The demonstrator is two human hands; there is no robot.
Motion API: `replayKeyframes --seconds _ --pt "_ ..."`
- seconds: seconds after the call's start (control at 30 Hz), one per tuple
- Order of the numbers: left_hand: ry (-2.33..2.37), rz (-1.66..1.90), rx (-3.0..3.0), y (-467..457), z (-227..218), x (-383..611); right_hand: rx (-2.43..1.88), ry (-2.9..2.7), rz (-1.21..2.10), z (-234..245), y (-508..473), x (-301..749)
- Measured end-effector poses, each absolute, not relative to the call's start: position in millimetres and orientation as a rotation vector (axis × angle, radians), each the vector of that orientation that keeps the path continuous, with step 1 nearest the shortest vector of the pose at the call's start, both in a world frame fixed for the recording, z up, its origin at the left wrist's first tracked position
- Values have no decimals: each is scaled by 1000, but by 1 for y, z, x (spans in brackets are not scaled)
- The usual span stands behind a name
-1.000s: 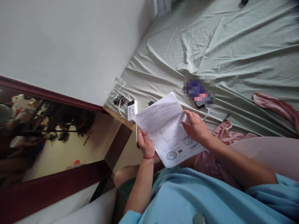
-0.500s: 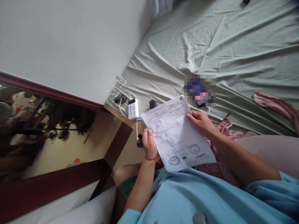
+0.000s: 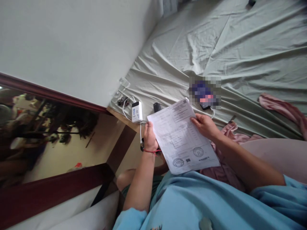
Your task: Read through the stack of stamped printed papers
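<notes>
A white printed sheet of paper point(image 3: 182, 137) with round dark stamps near its lower end is held tilted above my lap. My left hand point(image 3: 150, 137), with a red string at the wrist, grips its upper left edge, thumb on top. On the opposite edge, my right hand point(image 3: 206, 125) pinches the paper between thumb and fingers. The fingers under the sheet are hidden. Beyond the paper lies a phone point(image 3: 205, 104), mostly blurred out, with a white cable in it. Close to my left hand is a white power bank point(image 3: 137, 111) with cables attached.
A black object point(image 3: 157, 107) lies partly behind the paper on the green bedsheet point(image 3: 172, 67). Pink cloth point(image 3: 283, 105) is bunched on the right. At the left stand a white wall point(image 3: 72, 48) and a dark red wooden rail point(image 3: 59, 179), with a mirror-like surface point(image 3: 72, 134) between.
My left hand has slid up along the paper's left edge, towards its upper corner. The sheet has shifted very slightly; my right hand keeps its grip.
</notes>
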State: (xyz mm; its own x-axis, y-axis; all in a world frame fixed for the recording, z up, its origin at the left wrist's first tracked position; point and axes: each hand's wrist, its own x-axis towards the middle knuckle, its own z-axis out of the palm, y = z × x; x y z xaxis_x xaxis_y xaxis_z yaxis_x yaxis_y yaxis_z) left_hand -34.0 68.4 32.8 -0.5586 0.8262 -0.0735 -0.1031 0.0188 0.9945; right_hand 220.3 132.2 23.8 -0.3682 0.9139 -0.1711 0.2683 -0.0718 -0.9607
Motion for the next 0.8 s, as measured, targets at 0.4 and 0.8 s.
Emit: replayKeyframes --seconds 0.4,0.8 --pt "1251 1512 805 85 49 -39 -1136 -1455 1786 27 131 220" --pt "1227 1501 806 86 51 -38 -1208 -1548 1556 23 133 219"
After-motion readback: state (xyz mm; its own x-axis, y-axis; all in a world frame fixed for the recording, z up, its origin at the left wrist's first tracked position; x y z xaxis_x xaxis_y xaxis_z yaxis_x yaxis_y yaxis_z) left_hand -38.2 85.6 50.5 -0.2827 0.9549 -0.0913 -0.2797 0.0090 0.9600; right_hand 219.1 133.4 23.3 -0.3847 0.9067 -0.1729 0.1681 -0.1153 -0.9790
